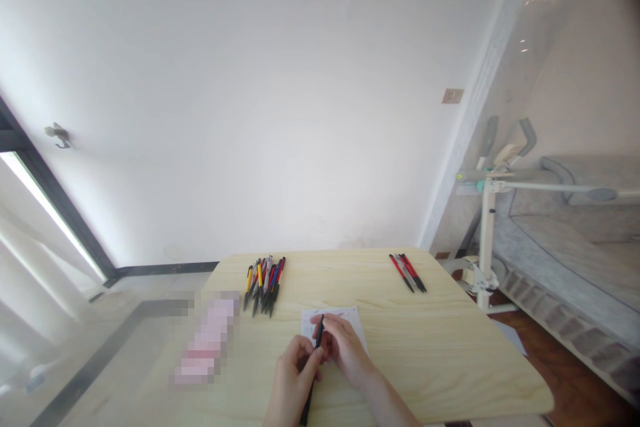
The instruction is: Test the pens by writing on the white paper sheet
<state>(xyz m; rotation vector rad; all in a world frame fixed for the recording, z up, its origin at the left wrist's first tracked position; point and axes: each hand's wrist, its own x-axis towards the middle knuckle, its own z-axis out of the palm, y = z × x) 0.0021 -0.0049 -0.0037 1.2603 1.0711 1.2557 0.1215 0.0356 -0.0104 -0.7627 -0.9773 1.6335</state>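
1. White wall stands behind a pale wooden table point(450, 347).
2. Left hand point(293, 380), near edge of the paper point(353, 315), has its fingers closed around a black pen point(319, 330).
3. Right hand point(343, 347) rests on the paper, fingers curled, pinching the same pen.
4. Heap of pens point(265, 283) lies beyond the paper to the left; three pens point(407, 272) lie beyond it to the right.

Pale wood table point(450, 360): pen pile point(264, 282), three pens point(407, 271), paper slip point(333, 320).
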